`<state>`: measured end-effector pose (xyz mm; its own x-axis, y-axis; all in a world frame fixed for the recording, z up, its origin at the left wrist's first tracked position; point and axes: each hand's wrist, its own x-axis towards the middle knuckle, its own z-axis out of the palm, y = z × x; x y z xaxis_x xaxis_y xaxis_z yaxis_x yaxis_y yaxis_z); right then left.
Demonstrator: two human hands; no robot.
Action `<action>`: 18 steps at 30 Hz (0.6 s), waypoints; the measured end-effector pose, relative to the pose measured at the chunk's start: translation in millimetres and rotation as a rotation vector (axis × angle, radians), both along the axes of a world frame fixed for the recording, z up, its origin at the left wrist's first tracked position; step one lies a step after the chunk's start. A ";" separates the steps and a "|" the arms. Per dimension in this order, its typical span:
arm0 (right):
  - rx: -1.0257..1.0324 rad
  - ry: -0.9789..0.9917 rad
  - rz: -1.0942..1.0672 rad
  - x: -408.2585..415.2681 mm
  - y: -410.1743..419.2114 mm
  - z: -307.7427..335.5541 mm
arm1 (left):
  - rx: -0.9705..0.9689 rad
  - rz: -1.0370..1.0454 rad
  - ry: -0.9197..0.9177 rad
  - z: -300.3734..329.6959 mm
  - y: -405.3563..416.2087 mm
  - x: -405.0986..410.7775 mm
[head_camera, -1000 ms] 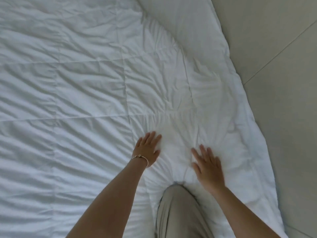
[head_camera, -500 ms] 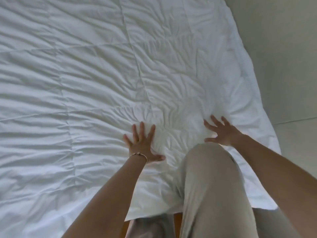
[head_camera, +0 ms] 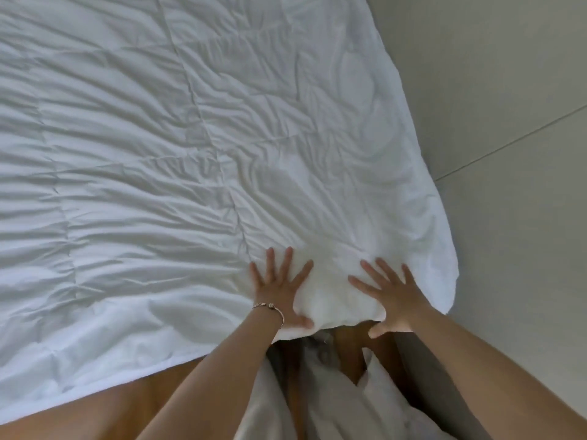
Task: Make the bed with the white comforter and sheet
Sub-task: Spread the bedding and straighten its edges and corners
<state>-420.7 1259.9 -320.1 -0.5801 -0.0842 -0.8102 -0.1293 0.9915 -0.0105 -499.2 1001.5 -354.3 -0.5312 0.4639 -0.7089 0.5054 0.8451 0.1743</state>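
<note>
Comforter (head_camera: 190, 154), white, quilted, spread creased across the bed, near corner by the tiled floor (head_camera: 508, 90). Left hand (head_camera: 279, 293) and right hand (head_camera: 394, 296) press flat on it, fingers splayed, gripping nothing. Smoothing best done by sweeping outward toward the hem; no containers visible.

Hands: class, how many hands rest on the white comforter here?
2. The left hand, wearing a bracelet, lies flat near the comforter edge; the right hand is spread beside it, nearer the corner. None seem hidden.
</note>
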 end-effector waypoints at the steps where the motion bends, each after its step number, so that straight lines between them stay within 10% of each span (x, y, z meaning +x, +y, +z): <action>1: 0.051 0.029 0.037 12.2 9.1 -3.0 | 0.013 -0.041 0.003 -0.4 8.3 12.5; 11: -0.115 0.706 0.074 32.9 92.9 -34.9 | 0.069 0.100 0.187 -3.1 67.4 52.0; 18: 0.008 0.414 -0.051 75.4 73.9 -59.6 | 0.237 0.470 0.016 -1.8 78.8 55.2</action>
<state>-345.4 1333.8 -379.6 -0.8605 -0.0414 -0.5077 -0.0717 0.9966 0.0402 -444.0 1080.2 -356.1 -0.7305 0.3194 -0.6035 0.0857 0.9197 0.3831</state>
